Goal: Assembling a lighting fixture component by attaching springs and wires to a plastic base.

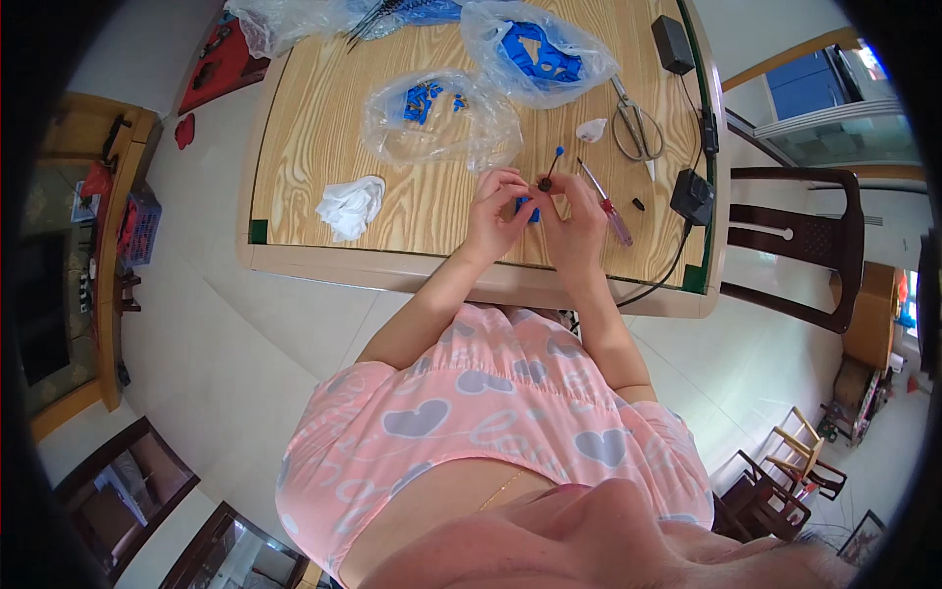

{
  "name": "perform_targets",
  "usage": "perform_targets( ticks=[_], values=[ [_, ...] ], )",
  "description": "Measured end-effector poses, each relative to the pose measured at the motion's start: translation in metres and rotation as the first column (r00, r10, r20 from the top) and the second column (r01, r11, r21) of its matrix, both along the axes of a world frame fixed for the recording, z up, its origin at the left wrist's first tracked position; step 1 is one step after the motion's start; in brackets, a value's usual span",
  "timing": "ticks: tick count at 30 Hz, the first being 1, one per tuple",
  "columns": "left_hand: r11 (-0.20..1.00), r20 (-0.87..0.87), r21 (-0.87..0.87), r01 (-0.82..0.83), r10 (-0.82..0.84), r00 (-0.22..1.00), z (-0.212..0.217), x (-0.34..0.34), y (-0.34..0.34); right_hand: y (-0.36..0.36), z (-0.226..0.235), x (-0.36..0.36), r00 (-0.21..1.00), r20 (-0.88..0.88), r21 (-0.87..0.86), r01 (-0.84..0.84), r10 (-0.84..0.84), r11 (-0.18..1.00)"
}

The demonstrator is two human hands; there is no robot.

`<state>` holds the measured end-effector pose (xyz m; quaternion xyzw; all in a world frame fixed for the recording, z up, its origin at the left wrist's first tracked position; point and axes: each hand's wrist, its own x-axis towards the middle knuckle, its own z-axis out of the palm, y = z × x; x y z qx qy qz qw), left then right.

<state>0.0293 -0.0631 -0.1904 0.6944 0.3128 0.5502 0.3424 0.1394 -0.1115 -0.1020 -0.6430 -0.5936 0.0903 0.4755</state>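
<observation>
Near the front edge of the table, both my hands are closed and brought together fingertip to fingertip. My left hand [497,213] curls its fingers and thumb around a small blue plastic part [533,211], mostly hidden by the fingers. Between the thumb and fingers of my right hand [577,214] is a small round black part [545,185]. A thin dark stem with a blue ball tip [559,152] rises from around the black part; whether they are joined I cannot tell. To the right of my right hand lies a screwdriver [616,218] with a clear reddish handle.
Beyond my hands lie an open plastic bag [383,137] with small blue pieces and another bag [481,39] with larger blue parts. Scissors [638,128], a black adapter [693,197] with its cable and a small black piece [638,204] are right. A crumpled white tissue [351,207] lies left.
</observation>
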Motion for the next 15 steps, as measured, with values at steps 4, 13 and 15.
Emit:
perform_targets(
  ticks=[4,13,15],
  values=[
    [1.000,-0.010,-0.023,0.004,-0.004,1.000,-0.0011,0.0001,-0.0002,0.0030,-0.0010,-0.0019,0.999,-0.045,0.011,-0.003,0.004,1.000],
    [1.000,0.002,-0.009,0.007,-0.006,1.000,0.0033,0.0004,-0.0002,0.0017,-0.0020,-0.0004,0.989,-0.146,-0.018,0.004,-0.006,1.000],
    [1.000,-0.010,-0.013,0.000,0.000,1.000,0.0057,0.0002,-0.0008,0.0013,-0.0016,0.0002,0.984,-0.178,-0.036,0.008,-0.014,0.999]
  ],
)
